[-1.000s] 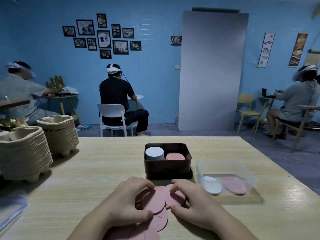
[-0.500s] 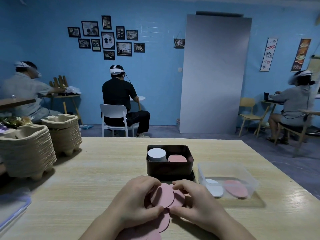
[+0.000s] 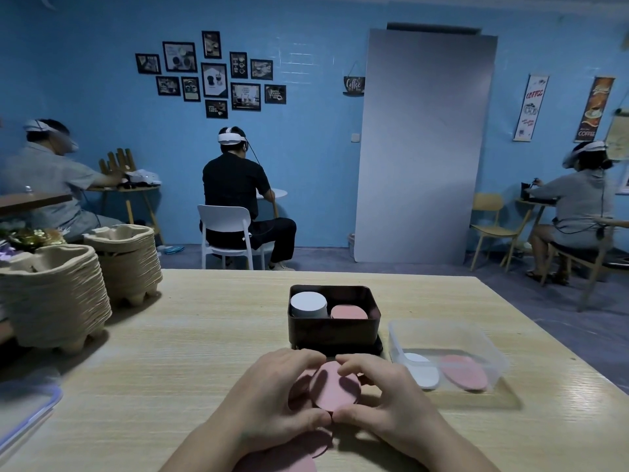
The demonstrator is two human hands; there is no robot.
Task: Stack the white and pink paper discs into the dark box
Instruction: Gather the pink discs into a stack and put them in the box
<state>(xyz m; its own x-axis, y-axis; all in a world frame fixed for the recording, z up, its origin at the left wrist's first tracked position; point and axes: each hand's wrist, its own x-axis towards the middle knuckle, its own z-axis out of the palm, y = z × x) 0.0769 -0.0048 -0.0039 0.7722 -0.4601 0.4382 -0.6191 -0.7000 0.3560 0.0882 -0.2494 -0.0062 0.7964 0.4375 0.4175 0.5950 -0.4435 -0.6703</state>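
Just before the dark box point(image 3: 333, 323), left hand point(image 3: 272, 400) and right hand point(image 3: 384, 400) curl fingers around gathered pink discs point(image 3: 335, 390), pinching their edges.

Pink discs point(image 3: 335, 390) before dark box point(image 3: 333, 330)

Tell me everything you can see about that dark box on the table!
The dark box is rectangular with rounded corners, open on top, its walls smooth and slightly shiny. It stands upright on the wooden table, on a flat dark base that juts out at its right. Inside, a tall white disc stack sits left, a lower pink disc stack right. A clear tub stands to its right. Just in front, the left hand and right hand hold loose pink discs.
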